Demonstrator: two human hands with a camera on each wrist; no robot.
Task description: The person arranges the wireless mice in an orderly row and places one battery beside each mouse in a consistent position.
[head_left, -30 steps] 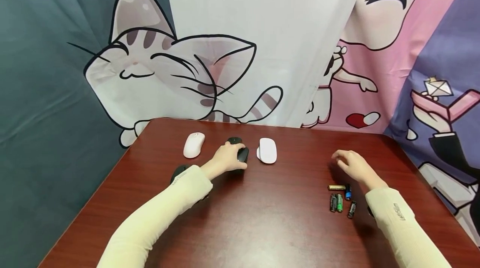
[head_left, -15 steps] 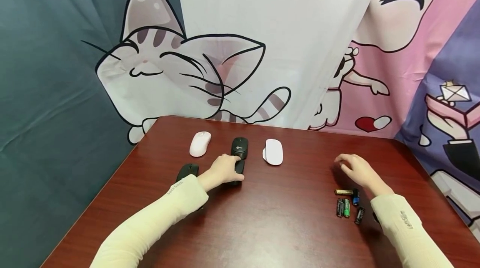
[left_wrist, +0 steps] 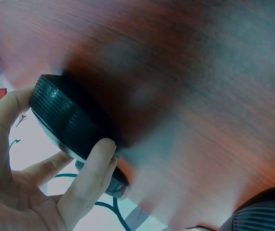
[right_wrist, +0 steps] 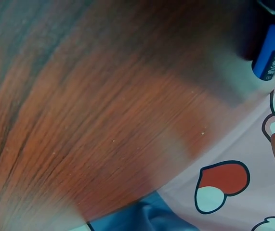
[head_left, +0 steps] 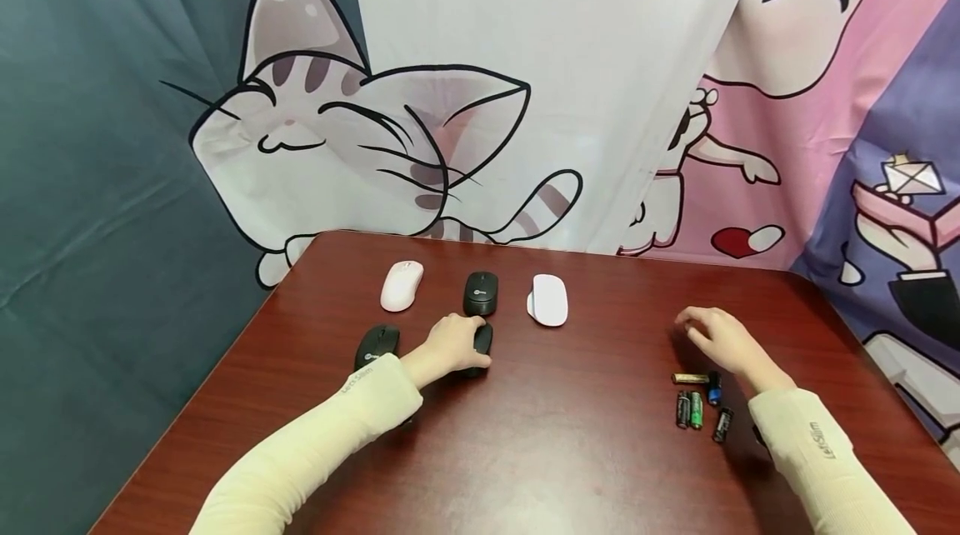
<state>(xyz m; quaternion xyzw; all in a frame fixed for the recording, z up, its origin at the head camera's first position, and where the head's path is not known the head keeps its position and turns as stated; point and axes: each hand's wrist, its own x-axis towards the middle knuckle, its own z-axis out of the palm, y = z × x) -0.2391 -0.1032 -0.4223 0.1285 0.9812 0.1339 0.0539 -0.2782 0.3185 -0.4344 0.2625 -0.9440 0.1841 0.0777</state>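
My left hand (head_left: pixel 452 343) grips a black computer mouse (head_left: pixel 482 339) by its sides, thumb on one side and fingers on the other. In the left wrist view the held mouse (left_wrist: pixel 72 115) shows a ribbed side edge; the hand hides part of it. Just beyond it another black mouse (head_left: pixel 481 293) lies on the table. To the left, a third black mouse (head_left: pixel 377 343) is partly covered by my sleeve. My right hand (head_left: pixel 722 341) holds nothing, its fingers loosely bent, beyond several batteries: a gold one (head_left: pixel 690 379), a blue one (head_left: pixel 715 387), a green one (head_left: pixel 696 411) and dark ones (head_left: pixel 723 425).
A pinkish-white mouse (head_left: pixel 402 286) lies at the back left of the brown table (head_left: pixel 570 452). Right of the black mice sits a white mouse (head_left: pixel 550 300), with a white piece partly under its left edge. A printed cloth (head_left: pixel 630 35) hangs behind the table.
My left hand has drawn the black mouse towards me, uncovering the black mouse behind it; over the last half second it barely moves. The right hand stays near the batteries. The head view has shifted slightly.
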